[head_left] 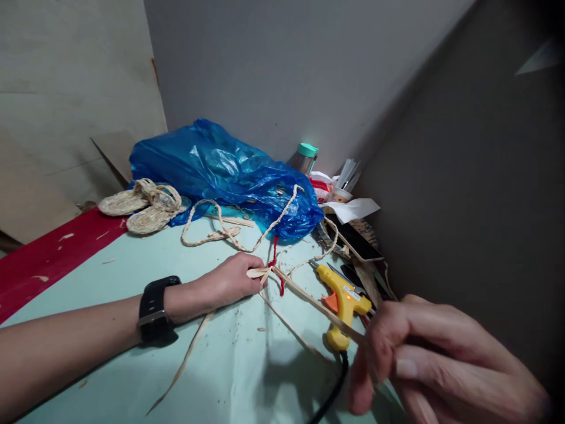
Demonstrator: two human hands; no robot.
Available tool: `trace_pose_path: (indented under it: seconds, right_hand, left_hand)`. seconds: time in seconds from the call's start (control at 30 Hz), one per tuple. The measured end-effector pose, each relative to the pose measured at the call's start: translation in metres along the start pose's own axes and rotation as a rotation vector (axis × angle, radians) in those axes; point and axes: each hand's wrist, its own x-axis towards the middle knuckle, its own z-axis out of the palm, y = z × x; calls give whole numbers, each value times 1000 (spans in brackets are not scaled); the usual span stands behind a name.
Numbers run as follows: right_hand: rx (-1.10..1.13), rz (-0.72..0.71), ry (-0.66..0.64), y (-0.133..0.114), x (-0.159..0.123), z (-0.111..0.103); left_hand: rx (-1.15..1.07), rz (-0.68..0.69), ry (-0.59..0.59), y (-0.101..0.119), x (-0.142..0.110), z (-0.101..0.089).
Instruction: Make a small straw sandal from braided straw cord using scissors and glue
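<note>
Near the middle of the table, my left hand (pixel 241 275) pinches the folded end of some pale straw strands (pixel 258 273), with a red cord (pixel 281 282) beside its fingertips. One flat strand (pixel 315 303) runs taut from there to my right hand (pixel 424 359), whose closed fingers hold its other end at the lower right. Looser strands trail below my left hand across the table. A yellow glue gun (pixel 346 300) lies behind the taut strand, its orange light on. From the blue bag, a braided straw cord (pixel 227 231) loops over the table beyond my left hand.
A blue plastic bag (pixel 212 162) lies along the wall, with woven straw slippers (pixel 152 215) at its left. Red cloth (pixel 48 253) covers the left edge. A green-lidded bottle (pixel 308 154), a phone (pixel 353 235) and a cup (pixel 341 194) crowd the right.
</note>
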Motion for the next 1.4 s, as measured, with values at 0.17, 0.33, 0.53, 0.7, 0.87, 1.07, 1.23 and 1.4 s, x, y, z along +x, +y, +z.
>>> trace_pose_path:
  seconds: [0.17,0.33,0.53,0.7,0.87,1.07,1.23,1.4]
  right_hand:
    - [-431,-168,-315,-2,16,12]
    - [-540,-256,-395,24,52,49]
    - [-544,-148,-438,59,81,82]
    - [-565,-60,-111,42,74,70]
    - [-747,-22,517,37,79,38]
    - [-531,-70,376,54,103,32]
    - [-418,1,315,51,115,32]
    - [-459,-56,434,51,121,31]
  left_hand:
    - [-118,-60,-89,4,-7,-2]
    - [-238,-100,-137,12,-12,-6]
    - [-304,-100,-146,17,-14,-6]
    - [-379,-124,-192,11,-12,-6]
    - [-471,-106,-248,13,-13,-6]
    - [-510,-88,-258,12,-12,-2]
    - [-471,-119,-274,11,-15,-6]
    - [-376,-106,-201,9,-21,-7]
